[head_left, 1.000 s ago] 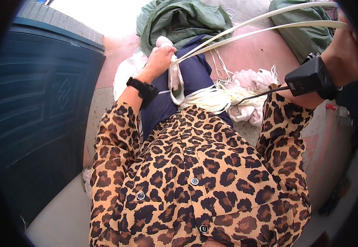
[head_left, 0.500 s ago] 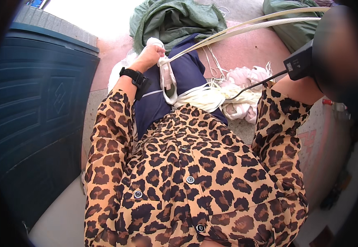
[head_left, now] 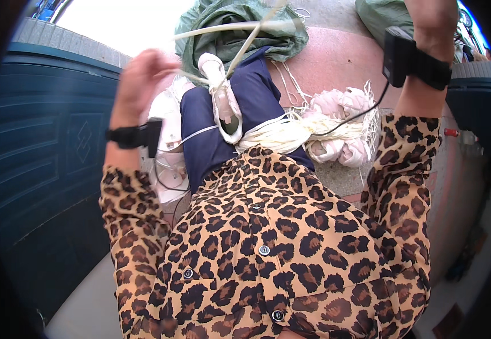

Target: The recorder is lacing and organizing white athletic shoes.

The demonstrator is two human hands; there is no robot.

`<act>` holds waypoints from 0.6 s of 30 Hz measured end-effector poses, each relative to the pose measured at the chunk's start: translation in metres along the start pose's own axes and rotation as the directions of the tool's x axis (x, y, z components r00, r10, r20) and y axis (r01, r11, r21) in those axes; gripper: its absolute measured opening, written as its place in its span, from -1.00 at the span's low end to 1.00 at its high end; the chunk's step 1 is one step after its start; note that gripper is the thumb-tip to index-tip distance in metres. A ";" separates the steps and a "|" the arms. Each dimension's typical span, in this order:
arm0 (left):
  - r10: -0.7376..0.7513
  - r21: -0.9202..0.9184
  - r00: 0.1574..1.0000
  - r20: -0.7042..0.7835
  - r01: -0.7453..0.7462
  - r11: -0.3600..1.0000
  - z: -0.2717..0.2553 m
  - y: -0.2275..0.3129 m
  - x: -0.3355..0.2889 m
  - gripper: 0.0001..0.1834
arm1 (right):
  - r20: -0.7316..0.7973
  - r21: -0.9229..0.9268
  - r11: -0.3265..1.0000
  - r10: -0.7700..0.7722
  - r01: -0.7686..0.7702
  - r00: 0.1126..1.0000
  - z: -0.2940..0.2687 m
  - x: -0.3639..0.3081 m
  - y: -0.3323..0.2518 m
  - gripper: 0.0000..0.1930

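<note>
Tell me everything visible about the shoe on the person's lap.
The white shoe, faintly pinkish, lies on the navy trousers, toe pointing away from the person, opening upward with a darker interior. Its exact material is unclear. Pale laces run from its upper, blurred. The left hand is beside it, apparently not touching.

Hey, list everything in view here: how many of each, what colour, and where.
Shoe: one, white and pale pink, upper centre
Loose laces: count unclear, cream, blurred, around the shoe's toe end
Lace bundle: one, cream, right of the shoe
Pale heap: one, pinkish white, right of the bundle
Pale items: count unclear, white and pinkish, left of the shoe
Sacks: two, green, top centre and top right
Panelled door: one, dark blue, left
Wrist devices: two, black, one per wrist
Trousers: one pair, navy, under the shoe
Shirt: one, leopard print, lower centre
Left grip: one, bare, upper left, blurred
Right grip: one, bare, top right, cut off
</note>
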State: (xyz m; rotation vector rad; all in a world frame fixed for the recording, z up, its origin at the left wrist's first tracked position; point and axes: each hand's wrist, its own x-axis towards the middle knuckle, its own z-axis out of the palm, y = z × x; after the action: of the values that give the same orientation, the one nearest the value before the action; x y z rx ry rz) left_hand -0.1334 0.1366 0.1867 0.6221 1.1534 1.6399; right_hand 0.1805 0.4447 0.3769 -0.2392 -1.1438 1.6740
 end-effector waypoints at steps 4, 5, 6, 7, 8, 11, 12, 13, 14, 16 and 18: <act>0.010 -0.506 0.941 -0.338 -0.191 0.841 -0.158 0.056 -0.087 -0.68 | -0.522 0.259 0.946 0.309 -0.197 0.795 -0.122 0.007 0.017 -0.78; -0.054 -0.424 0.795 -0.605 -0.263 0.867 -0.190 0.060 -0.111 -0.70 | -0.240 0.227 0.910 0.397 -0.346 0.886 -0.147 -0.009 0.030 -0.78; -0.154 -0.366 0.534 -0.831 -0.317 0.875 -0.213 0.060 -0.129 -0.71 | -0.145 0.175 0.890 0.447 -0.422 0.883 -0.162 -0.023 0.045 -0.74; -0.166 -0.297 0.455 -0.875 -0.233 0.926 -0.228 0.052 -0.138 -0.75 | -0.407 -0.028 0.885 0.414 -0.464 0.814 -0.168 -0.036 0.071 -0.69; -0.217 -0.280 0.289 -0.932 -0.197 0.940 -0.233 0.043 -0.143 -0.79 | -0.510 -0.194 0.803 0.408 -0.563 0.757 -0.165 -0.055 0.102 -0.72; -0.321 -0.378 0.565 -0.760 0.018 0.926 -0.195 -0.007 -0.117 -0.83 | -0.027 -0.700 0.512 0.677 -0.498 0.735 -0.124 -0.125 0.179 -0.80; -0.354 -0.353 0.661 -0.661 0.142 0.925 -0.169 -0.026 -0.100 -0.88 | 0.130 -0.683 0.546 0.744 -0.485 0.655 -0.107 -0.149 0.198 -0.77; -0.385 -0.285 0.717 -0.581 0.264 0.921 -0.139 -0.044 -0.082 -0.92 | 0.196 -0.642 0.540 0.802 -0.544 0.564 -0.085 -0.170 0.220 -0.76; -0.402 -0.231 0.776 -0.486 0.329 0.915 -0.107 -0.060 -0.067 -0.93 | 0.174 -0.753 0.426 0.864 -0.502 0.472 -0.069 -0.187 0.232 -0.77; -0.487 -0.137 0.770 -0.411 0.476 0.869 -0.047 -0.085 -0.047 -0.88 | 0.250 -0.857 0.396 0.878 -0.328 0.408 -0.046 -0.209 0.250 -0.76; -0.476 0.028 0.808 -0.348 0.516 0.856 0.001 -0.098 -0.035 -0.86 | 0.377 -0.917 0.384 0.743 0.109 0.554 -0.036 -0.217 0.260 -0.77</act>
State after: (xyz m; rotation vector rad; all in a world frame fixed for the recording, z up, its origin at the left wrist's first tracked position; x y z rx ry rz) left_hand -0.0774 0.1093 0.1029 0.0865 1.5197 1.2444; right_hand 0.1320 0.2859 0.0791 -0.4838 -2.8680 1.3315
